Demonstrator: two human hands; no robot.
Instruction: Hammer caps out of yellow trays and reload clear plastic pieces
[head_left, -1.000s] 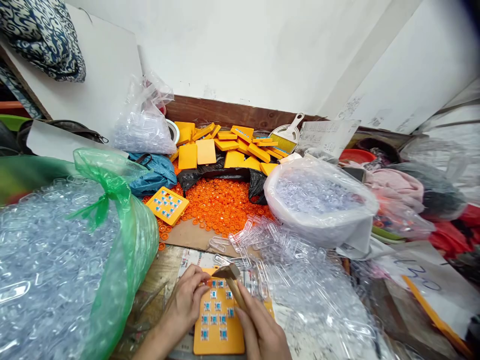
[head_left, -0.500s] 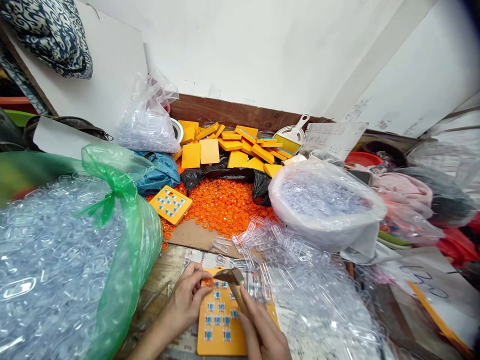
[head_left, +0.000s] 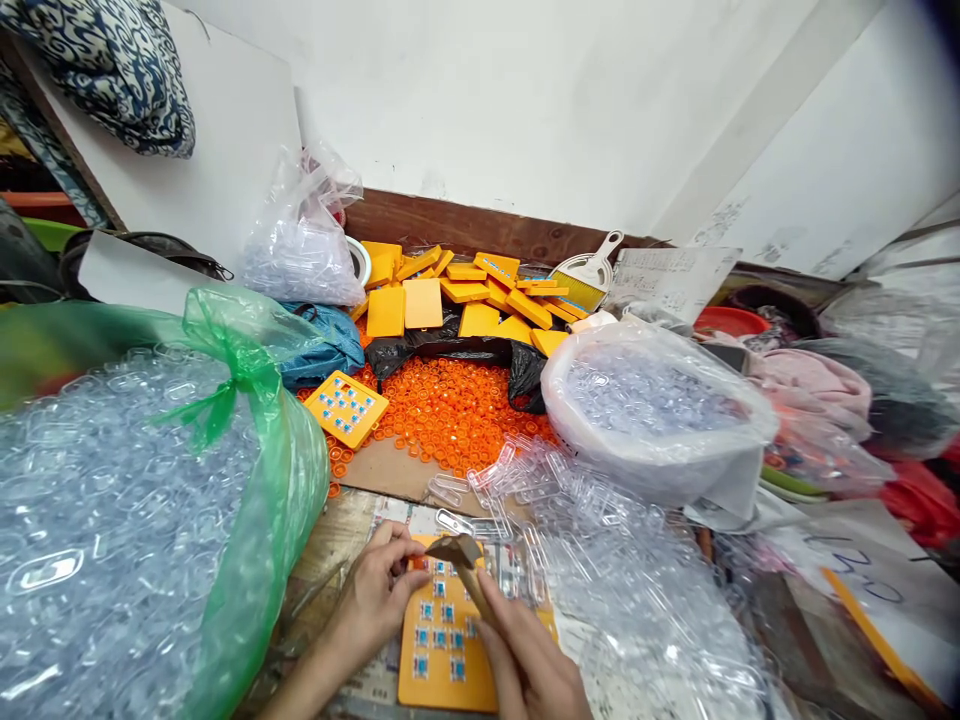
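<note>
My left hand is at the top left corner of a yellow board, thumb and index finger pinched on a small orange piece. The board carries several small blue-and-white squares. My right hand is wrapped round the handle of a small hammer. The hammer's head is over the top of the board, close beside my left fingertips. Printed paper lies under the board.
Orange rings are heaped behind the board. Clear plastic clips are piled at right, by a white-lined basin. A green bag of clear pieces stands left. Yellow boards are stacked near the wall.
The whole view has shifted slightly. The hammer and both hands have kept nearly the same place over the board.
</note>
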